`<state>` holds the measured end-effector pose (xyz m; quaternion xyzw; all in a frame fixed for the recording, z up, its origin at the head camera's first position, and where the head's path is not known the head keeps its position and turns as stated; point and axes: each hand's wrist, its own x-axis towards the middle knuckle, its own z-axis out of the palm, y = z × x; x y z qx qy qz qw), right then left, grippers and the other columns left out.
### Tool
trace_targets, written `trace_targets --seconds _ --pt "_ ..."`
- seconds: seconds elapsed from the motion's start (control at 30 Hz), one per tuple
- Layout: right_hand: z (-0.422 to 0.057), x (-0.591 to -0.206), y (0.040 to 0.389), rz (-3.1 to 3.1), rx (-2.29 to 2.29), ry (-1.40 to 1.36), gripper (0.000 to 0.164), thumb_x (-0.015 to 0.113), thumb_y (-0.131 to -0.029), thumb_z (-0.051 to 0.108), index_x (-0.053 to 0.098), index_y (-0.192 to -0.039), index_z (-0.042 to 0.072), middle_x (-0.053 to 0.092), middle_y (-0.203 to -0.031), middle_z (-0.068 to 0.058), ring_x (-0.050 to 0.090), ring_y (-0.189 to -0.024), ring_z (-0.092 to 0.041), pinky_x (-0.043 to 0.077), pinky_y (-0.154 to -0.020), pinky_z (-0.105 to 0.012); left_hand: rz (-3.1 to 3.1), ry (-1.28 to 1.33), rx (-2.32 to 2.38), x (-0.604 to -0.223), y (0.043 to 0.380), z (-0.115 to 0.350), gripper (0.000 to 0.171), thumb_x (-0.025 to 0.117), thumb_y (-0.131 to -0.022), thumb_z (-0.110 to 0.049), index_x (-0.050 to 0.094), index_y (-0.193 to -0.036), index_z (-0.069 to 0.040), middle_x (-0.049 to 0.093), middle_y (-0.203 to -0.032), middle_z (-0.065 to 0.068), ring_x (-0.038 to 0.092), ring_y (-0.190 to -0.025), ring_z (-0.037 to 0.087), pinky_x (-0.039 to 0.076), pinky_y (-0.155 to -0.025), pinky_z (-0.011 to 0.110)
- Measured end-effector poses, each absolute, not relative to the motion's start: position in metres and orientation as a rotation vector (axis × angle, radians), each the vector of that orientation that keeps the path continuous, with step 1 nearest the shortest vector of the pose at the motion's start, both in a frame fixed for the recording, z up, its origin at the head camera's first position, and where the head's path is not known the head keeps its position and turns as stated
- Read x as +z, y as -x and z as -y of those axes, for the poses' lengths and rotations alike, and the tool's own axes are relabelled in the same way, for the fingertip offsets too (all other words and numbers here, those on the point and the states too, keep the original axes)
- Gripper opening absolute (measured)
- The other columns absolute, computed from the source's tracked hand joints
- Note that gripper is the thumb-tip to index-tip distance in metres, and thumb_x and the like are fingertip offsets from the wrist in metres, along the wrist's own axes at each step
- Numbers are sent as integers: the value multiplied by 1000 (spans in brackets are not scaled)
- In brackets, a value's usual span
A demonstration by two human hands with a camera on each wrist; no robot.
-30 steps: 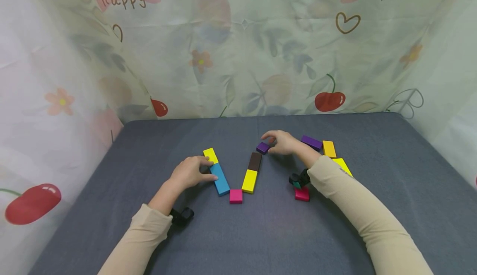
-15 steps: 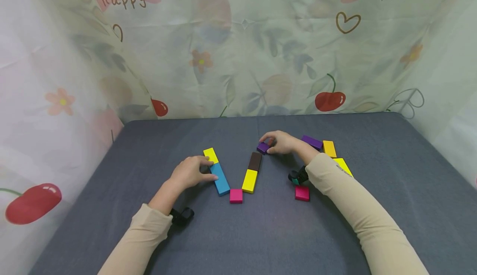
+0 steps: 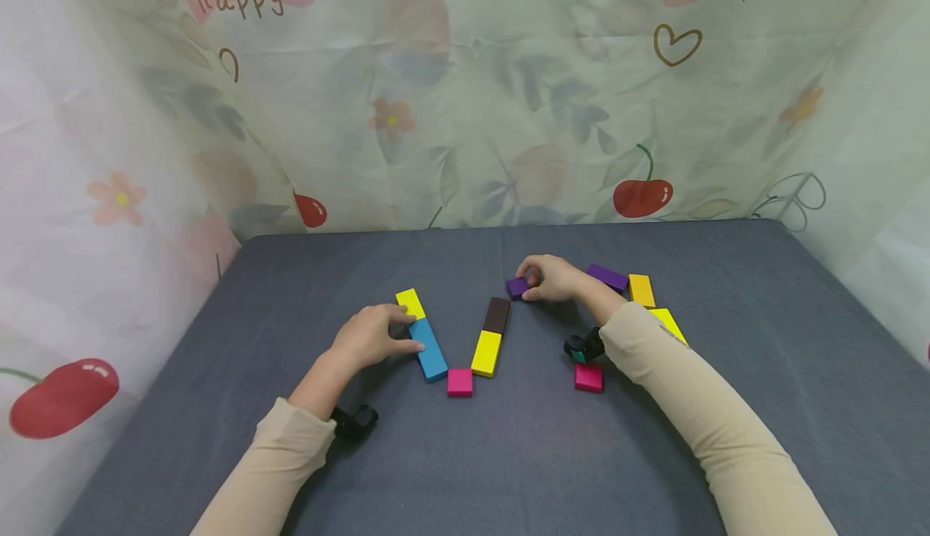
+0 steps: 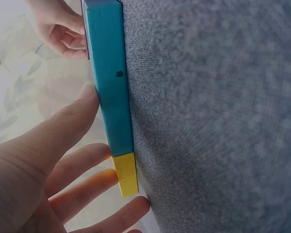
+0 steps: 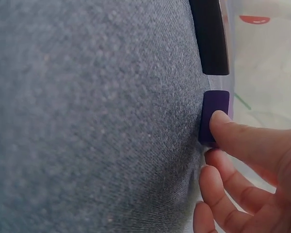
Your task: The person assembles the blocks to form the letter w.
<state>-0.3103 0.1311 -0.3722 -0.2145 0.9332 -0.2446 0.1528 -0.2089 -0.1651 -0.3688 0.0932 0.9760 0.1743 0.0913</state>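
Note:
My right hand (image 3: 555, 278) pinches a small purple block (image 5: 215, 116), with the thumb on its face and the other fingers curled around behind. Just beyond one end of it lies a dark brown block (image 3: 497, 315), which meets a yellow block (image 3: 487, 353) end to end. My left hand (image 3: 370, 334) rests its thumb and loosely spread fingers along a blue block (image 4: 110, 82) and the short yellow block (image 4: 127, 175) at its far end. Between these two slanting rows, at their near ends, sits a pink block (image 3: 460, 383).
Under my right forearm and beyond it are a second pink block (image 3: 589, 378), a longer purple block (image 3: 607, 278), an orange block (image 3: 643, 290) and another yellow block (image 3: 668, 324). A grey cloth (image 3: 508, 471) covers the table; a patterned curtain hangs behind it.
My right fingers have closed on the small purple block. It has shifted slightly to the right and turned a little. My left hand has stayed in place.

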Motion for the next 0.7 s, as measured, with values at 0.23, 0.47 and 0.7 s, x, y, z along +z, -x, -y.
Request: trace_targets --seconds 0.23,0.47,0.7 --pt "-133 -369 304 -2707 -701 599 33 67 -85 16 56 -114 3 61 -102 -16 55 -89 -26 46 -82 -39 -2901 -279 528 -369 209 165 55 73 -79 -37 60 -126 -11 52 -138 10 44 -131 33 39 -104 50" --pt "-136 -371 301 -2713 -707 579 34 68 -85 18 56 -112 3 62 -99 -16 57 -87 -25 48 -79 -37 -2903 -278 519 -369 209 166 55 73 -79 -37 60 -126 -11 52 -138 11 44 -131 34 40 -103 51" --pt "-137 -371 298 -2698 -711 576 34 68 -84 19 56 -112 3 62 -98 -15 57 -85 -24 48 -77 -35 -2899 -275 524 -369 209 166 55 73 -79 -37 60 -126 -11 52 -138 11 44 -131 34 39 -104 51"
